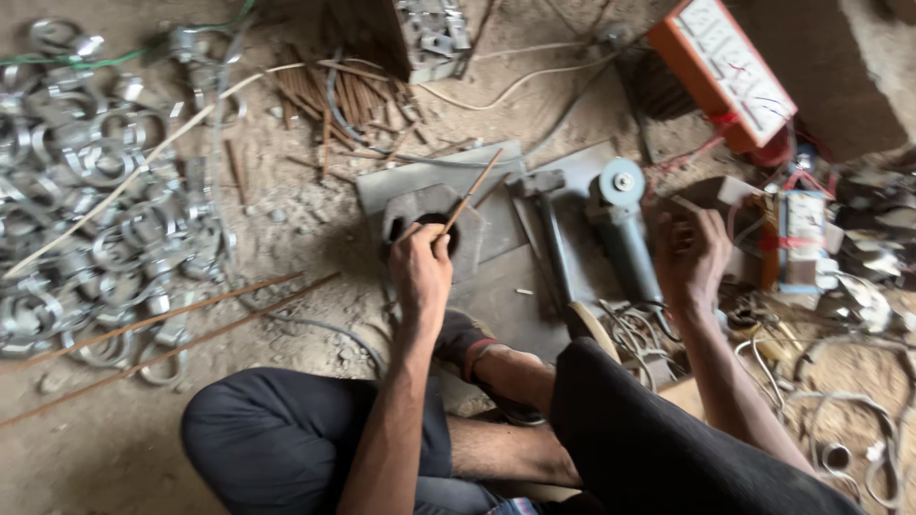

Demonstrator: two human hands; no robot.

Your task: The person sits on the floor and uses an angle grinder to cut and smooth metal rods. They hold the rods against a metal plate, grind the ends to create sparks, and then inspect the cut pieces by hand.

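I sit cross-legged on a dirt floor. My left hand [420, 265] is closed on a thin brown rod [471, 192] that slants up to the right over a dark metal block with a round hole [420, 206]. That block lies on a grey steel plate [496, 286]. My right hand [689, 253] hovers with fingers curled and apart, holding nothing, just right of a blue-grey angle grinder [625, 224] lying on the plate. A hammer [546, 229] lies between the block and the grinder.
A big heap of shiny metal ring clamps [95, 210] covers the floor at left. Two long thin rods [162, 334] lie beside it. A bundle of brown rods [334, 95] sits at the top. An orange and white box [725, 67] and tangled wires [821, 381] crowd the right.
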